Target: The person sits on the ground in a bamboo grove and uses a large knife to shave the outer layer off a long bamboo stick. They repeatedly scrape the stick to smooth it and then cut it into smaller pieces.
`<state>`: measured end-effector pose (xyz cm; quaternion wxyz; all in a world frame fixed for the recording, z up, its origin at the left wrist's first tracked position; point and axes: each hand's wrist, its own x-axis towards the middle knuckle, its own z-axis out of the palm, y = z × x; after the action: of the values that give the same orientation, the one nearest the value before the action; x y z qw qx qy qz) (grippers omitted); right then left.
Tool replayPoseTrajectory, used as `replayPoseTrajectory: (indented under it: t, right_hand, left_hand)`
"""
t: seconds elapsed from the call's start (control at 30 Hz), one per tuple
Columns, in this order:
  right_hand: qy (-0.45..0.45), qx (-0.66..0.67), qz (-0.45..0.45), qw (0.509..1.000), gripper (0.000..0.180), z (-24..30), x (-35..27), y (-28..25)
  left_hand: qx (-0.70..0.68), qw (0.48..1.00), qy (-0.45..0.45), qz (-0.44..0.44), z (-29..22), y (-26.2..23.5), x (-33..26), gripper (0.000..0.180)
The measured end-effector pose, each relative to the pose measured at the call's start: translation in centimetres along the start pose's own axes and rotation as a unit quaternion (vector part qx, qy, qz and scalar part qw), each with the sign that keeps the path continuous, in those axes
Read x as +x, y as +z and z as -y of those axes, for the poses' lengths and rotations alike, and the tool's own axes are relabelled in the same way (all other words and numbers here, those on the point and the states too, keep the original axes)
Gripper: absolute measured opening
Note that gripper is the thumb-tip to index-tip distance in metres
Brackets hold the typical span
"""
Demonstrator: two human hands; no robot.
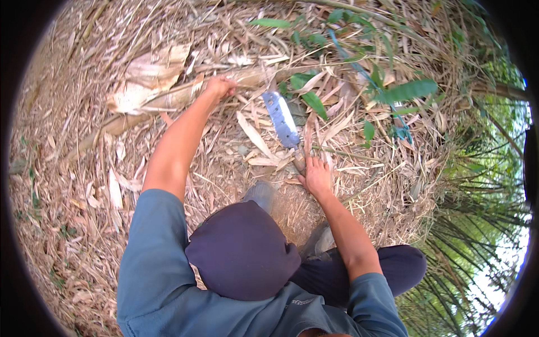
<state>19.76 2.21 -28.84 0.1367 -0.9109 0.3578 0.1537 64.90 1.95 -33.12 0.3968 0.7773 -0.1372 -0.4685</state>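
Observation:
My left hand (220,87) is stretched far forward and closed around a dry, pale bamboo stem (168,101) that lies across the leaf litter. A broad-bladed chopping knife (282,119) lies flat on the ground, blade pointing away from me, with its handle (299,161) toward me. Just behind the handle, my right hand (317,175) rests on the ground with fingers spread and their tips at the handle's end, not gripping it. My dark cap (241,250) and blue shirt fill the lower centre and hide part of my legs.
Dry bamboo leaves and husks cover the ground. A big curled dried sheath (149,76) lies by the stem. Green leafy shoots (407,90) and a blue cord (365,76) stand at the upper right. My grey shoes (259,194) are below the knife. Dense green stems fall away at right.

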Motion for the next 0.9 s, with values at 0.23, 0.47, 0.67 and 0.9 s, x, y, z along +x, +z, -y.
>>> replayPoseTrajectory:
  t: [0.23, 0.47, 0.67, 0.9]
  right_hand:
    - [0.036, 0.033, 0.075, 0.996, 0.069, 1.1, 1.5, 0.6]
    - [0.069, 0.114, -0.035, 0.990, 0.045, 1.0, 1.7, -4.2]
    - [0.052, 0.325, -0.056, 0.943, 0.032, 1.2, 0.4, -3.5]
    - [0.103, 0.298, -0.068, 0.947, 0.039, 7.3, 9.4, -6.6]
  left_hand:
    - [-0.117, 0.989, -0.055, -0.074, 1.4, 0.5, 2.5, 0.011]
    - [-0.076, 0.990, 0.034, -0.113, 1.0, 0.7, 3.0, 0.004]
    - [0.013, 0.976, -0.012, -0.218, 3.2, 0.9, 4.2, 0.008]
    - [-0.087, 0.979, 0.006, -0.183, 1.8, 3.1, 4.4, 0.016]
